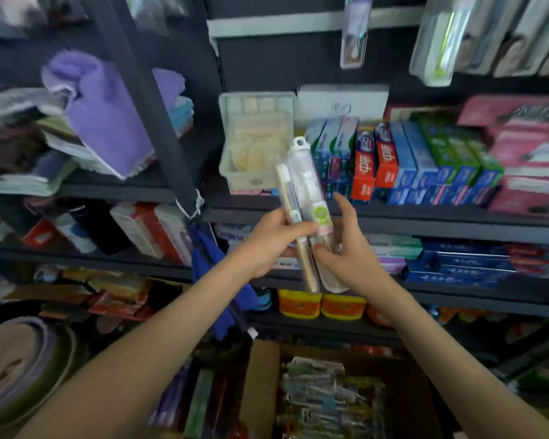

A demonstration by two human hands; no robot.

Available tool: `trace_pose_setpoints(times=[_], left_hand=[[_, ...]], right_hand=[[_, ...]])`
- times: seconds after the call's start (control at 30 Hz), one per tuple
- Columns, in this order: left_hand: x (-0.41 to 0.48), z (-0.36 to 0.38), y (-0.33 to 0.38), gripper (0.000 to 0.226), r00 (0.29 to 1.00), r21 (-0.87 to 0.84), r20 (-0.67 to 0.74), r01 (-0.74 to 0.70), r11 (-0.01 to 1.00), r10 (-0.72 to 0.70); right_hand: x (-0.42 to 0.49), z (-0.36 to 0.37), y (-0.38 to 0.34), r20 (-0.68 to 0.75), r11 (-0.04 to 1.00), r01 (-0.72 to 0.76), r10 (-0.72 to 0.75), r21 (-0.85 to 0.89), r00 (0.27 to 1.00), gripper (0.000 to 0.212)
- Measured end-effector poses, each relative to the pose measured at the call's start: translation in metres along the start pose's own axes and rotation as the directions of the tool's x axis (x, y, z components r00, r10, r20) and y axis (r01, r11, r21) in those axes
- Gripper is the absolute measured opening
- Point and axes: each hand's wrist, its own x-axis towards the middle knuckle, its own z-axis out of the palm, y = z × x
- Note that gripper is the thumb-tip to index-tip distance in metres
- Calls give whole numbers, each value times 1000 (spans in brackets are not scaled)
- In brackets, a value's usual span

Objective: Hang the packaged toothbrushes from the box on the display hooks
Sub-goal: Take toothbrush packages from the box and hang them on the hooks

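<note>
Both hands up before the shelves, left hand [267, 245] and right hand [346, 251] each with fingers grasping upright packaged toothbrushes [305, 191], above the open box [330, 394].

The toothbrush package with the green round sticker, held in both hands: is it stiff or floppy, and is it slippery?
The toothbrush package probably is fairly stiff: it stands upright above the left hand without bending. Its clear glossy plastic may be slippery, which could explain the right hand supporting it too. It seems light.
</note>
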Motion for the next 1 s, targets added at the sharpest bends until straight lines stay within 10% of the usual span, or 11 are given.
trace_pose_setpoints(times=[0.43, 1.0], left_hand=[[33, -63, 137, 10, 911, 61, 170, -390, 919, 375], [76, -27, 211, 15, 885, 92, 60, -466, 880, 462]], right_hand=[[80, -26, -126, -194, 921, 172, -251, -349, 948, 89], [99, -140, -165, -511, 900, 36, -279, -434, 813, 83]])
